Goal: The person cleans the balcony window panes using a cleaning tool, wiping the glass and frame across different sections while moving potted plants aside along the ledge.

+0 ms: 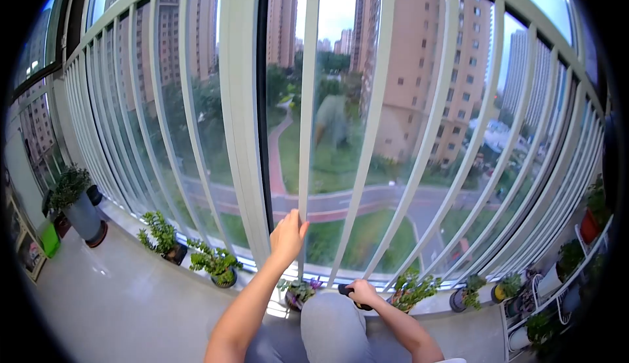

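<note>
My left hand (286,235) is raised to the white railing, its fingers closed at a vertical bar (306,133) in front of the window; whatever else it may hold is hidden. Low by my right knee, my right hand (362,292) is closed around a black object (346,289), partly covered by the fingers. A small potted succulent (299,292) with a purple flower stands on the ledge between my hands. Just right of my right hand is a leafy potted plant (413,289).
More potted plants line the ledge, among them a green one (216,261) at left. A tall grey pot (84,217) stands far left. White plant shelving (560,291) holds pots at right. My grey-clad knee (334,327) is close to the ledge.
</note>
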`<state>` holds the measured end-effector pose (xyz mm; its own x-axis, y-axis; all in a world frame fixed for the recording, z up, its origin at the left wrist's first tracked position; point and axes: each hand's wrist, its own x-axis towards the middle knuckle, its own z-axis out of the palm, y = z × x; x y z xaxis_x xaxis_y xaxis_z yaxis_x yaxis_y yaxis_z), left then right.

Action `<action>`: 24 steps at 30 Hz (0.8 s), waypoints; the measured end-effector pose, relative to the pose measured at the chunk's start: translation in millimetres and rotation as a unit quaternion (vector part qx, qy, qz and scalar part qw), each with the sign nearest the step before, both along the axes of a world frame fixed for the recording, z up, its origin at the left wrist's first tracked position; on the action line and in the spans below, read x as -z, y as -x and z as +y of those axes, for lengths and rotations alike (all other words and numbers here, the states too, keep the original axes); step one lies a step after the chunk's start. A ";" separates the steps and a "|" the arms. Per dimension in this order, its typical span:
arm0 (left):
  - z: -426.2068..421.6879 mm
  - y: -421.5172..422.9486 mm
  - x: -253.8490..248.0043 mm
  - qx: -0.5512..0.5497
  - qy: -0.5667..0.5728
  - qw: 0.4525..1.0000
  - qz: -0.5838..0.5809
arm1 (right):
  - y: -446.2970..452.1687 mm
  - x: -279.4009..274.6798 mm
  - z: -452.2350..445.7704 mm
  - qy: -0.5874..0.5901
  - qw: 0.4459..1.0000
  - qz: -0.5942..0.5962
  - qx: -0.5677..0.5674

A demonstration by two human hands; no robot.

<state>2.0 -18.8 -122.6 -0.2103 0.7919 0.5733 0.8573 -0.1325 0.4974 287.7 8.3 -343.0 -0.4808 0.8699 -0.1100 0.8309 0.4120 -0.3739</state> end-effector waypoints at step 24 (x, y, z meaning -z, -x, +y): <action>-19.6 35.6 -4.4 0.211 -0.110 0.971 -0.006 | 151.1 -689.6 45.6 -0.857 0.507 0.091 0.012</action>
<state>-33.6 -38.4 -118.2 0.0985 0.6673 0.7383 0.6970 -0.5758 0.4274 136.6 53.9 346.6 -0.3345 -0.3809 0.8620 0.8595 0.2519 0.4448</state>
